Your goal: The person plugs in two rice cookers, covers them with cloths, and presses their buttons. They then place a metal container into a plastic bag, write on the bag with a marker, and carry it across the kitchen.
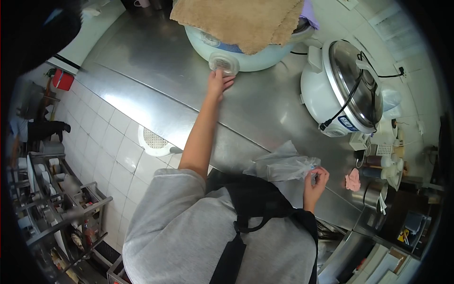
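My left hand (219,85) reaches out to the front panel (223,64) of a large pale-blue rice cooker (265,61). A fingertip touches the lower edge of that panel, and the other fingers are loosely apart. Over the cooker's top lies a brown towel (236,21). Close to my body, my right hand (316,183) pinches the end of a clear plastic bag (286,163) between thumb and fingers. The bag lies crumpled on the steel table (260,109); what is inside it, if anything, I cannot make out.
A white rice cooker (317,90) with a steel lid stands to the right, its black cord draped over it. Nearby are a pink cloth (353,180) and a metal pot (376,194). On the tiled floor at left are a white stool (156,141) and a rack (66,199).
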Available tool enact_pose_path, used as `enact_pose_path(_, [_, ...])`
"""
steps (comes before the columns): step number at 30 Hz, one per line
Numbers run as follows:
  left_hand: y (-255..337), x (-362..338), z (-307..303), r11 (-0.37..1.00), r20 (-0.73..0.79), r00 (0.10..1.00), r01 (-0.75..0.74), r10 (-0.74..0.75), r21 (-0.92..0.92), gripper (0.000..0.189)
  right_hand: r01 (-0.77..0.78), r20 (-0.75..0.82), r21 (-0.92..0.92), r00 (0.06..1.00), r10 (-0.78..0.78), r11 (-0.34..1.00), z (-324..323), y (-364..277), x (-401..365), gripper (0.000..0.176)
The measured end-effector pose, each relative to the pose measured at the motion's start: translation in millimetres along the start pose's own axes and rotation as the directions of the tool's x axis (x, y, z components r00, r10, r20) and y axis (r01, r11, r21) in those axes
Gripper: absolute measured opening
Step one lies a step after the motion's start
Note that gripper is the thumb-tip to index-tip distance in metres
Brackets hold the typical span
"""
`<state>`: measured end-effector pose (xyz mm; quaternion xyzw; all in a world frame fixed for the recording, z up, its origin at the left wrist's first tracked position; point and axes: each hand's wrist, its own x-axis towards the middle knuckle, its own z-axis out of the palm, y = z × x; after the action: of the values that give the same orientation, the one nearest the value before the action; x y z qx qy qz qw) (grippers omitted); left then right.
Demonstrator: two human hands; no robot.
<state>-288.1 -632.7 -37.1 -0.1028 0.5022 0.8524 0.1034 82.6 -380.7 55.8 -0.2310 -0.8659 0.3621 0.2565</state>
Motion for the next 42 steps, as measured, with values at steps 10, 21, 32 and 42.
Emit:
enact_pose_path(10, [9.5, -2.5, -15.0, 0.972, -0.078, 0.993, 0.102, -0.088, 0.211, 0.043, 0.024, 0.015, -0.077, 1.000, -0.022, 0.997, -7.6, -4.3, 0.4, 0.015])
enact_pose_path(21, [63.5, -16.9, -14.9, 0.834, 0.068, 0.984, 0.103, -0.165, 0.542, 0.030, 0.115, 0.140, -0.285, 0.987, -0.077, 0.952, -26.6, -63.8, 32.2, 0.017])
enact_pose_path(32, [221.4, -13.7, 26.1, 0.837, 0.019, 0.991, -0.120, 0.131, 0.534, 0.044, -0.461, 0.665, 0.524, 0.747, -0.005, 0.716, 149.4, -152.7, 208.0, 0.047])
enact_pose_path(42, [204.5, -34.4, 45.7, 0.844, -0.050, 0.990, -0.083, 0.129, 0.530, 0.045, -0.518, 0.560, 0.471, 0.801, 0.212, 0.714, 168.2, -163.0, 292.9, 0.069])
